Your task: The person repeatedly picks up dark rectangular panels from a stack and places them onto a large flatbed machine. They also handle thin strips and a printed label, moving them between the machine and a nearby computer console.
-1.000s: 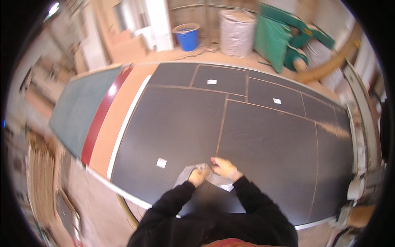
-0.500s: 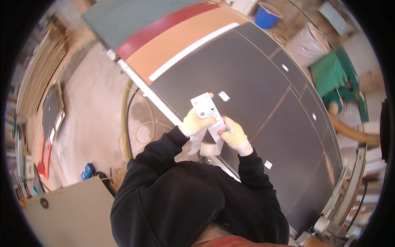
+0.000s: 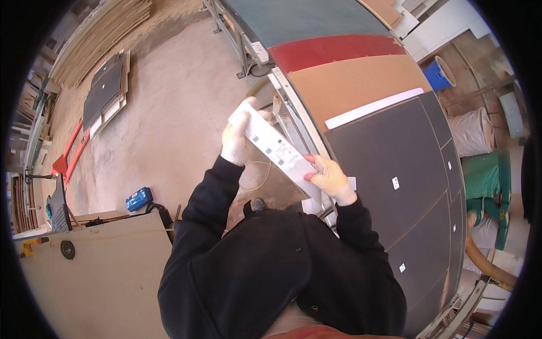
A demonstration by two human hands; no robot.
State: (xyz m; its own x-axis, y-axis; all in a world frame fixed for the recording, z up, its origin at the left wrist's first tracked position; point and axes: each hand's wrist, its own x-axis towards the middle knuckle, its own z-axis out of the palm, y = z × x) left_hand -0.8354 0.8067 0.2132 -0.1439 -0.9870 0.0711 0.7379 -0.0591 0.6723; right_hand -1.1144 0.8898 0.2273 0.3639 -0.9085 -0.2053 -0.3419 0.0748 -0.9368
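Observation:
A long white strip of printed labels (image 3: 278,148) stretches slantwise between my two gloved hands, in front of my body. The upper left end is gripped by my left hand (image 3: 235,138), its fingers closed and smeared by motion. Lower down, my right hand (image 3: 332,179) pinches the strip's right edge between thumb and finger. Both hands wear pale knit gloves with bare fingertips showing on the right one. Beside my right hand lies a dark panel (image 3: 372,147) scored with cut lines, with small white labels (image 3: 395,183) stuck on it.
Brown, red and green surfaces adjoin the panel's far end, past a white strip (image 3: 374,108). A blue bucket (image 3: 439,74) stands at far right. To the left are a red pallet jack (image 3: 69,155), stacked boards (image 3: 104,37) and a beige tabletop (image 3: 107,254) with a laptop.
The view has swung left, so the panel sits further right. My left hand has moved away from the right, and the label strip is now spread out longer between them.

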